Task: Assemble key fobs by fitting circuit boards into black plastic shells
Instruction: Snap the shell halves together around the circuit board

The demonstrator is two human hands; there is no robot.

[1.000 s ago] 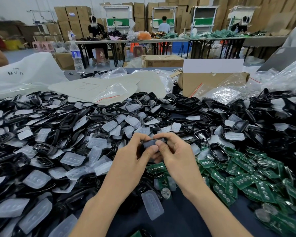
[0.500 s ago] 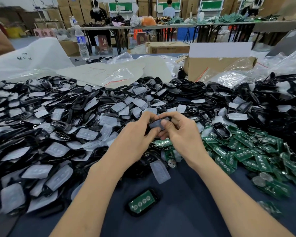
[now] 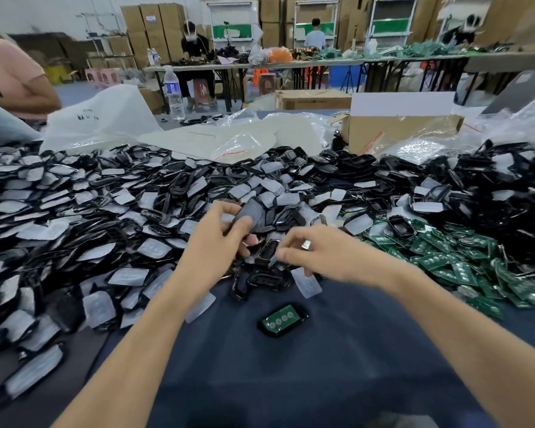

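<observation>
My left hand grips a black plastic shell with a grey pad in it, lifted just above the heap. My right hand hovers to its right, fingers curled, with a small shiny part at its fingertips; motion blur hides the hold. A shell with a green circuit board fitted in it lies on the dark cloth in front of me. A heap of black shells and translucent grey pads covers the left and middle. Loose green circuit boards are piled at the right.
More black shells are heaped at the far right. Plastic bags and a cardboard box stand behind the heap, with a water bottle further back. A person's arm shows at the far left. Other workers sit at distant tables.
My hands were together on one shell; they have parted. The left keeps the shell, and the right has dropped lower and to the right. The view has tilted down.
</observation>
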